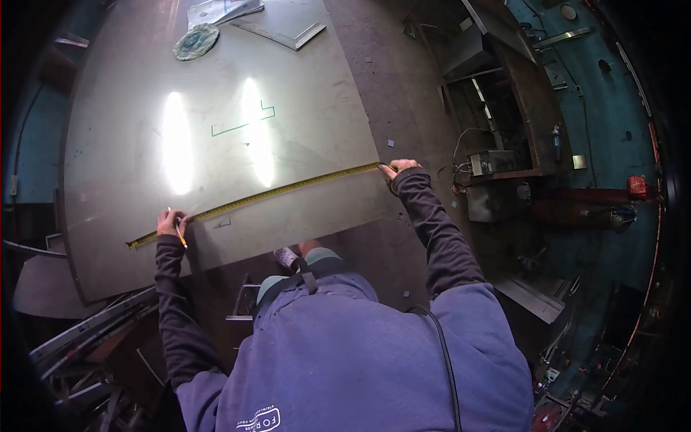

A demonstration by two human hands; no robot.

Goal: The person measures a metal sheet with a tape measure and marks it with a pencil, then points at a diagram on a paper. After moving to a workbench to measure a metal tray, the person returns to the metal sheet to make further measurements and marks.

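Observation:
A yellow tape measure is stretched across a large metal sheet, its hooked end lying left of my left hand. My left hand is closed around a thin pencil and rests beside the tape. At the sheet's right edge my right hand grips the tape measure, with a loop of tape or its case partly hidden under the fingers. Green lines are drawn on the sheet between and beyond my hands.
At the sheet's far end lie a round greenish disc, a metal angle piece and papers in plastic. Metal lengths stand at the lower left. A dark cabinet is on the right. A black cable crosses my body.

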